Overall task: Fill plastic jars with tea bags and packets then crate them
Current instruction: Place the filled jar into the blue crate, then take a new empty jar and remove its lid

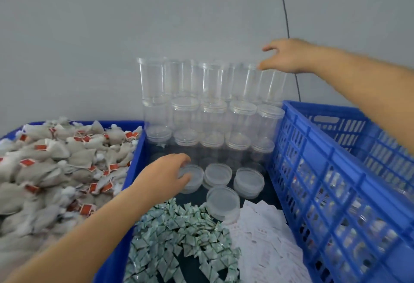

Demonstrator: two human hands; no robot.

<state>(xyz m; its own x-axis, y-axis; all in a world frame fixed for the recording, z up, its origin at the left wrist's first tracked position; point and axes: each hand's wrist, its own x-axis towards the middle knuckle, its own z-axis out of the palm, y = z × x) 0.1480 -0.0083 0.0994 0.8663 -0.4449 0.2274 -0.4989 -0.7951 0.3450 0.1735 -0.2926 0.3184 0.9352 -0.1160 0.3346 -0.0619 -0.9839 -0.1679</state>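
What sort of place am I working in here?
Probably a small packing station for tea products: a blue bin heaped with tea bags, stacked empty clear jars against a plain wall, and a blue crate holding filled jars.

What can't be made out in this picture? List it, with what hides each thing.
Head view only:
- Right hand at the top-row jars: motion blur and clear plastic hide whether the fingers grip a jar.
- Slatted crate: its wall screens the contents; only blurred shapes show.
- Tea bag tags: print too small.
- White slips: text blurred.
- Tea bag bin: cut by the left edge.
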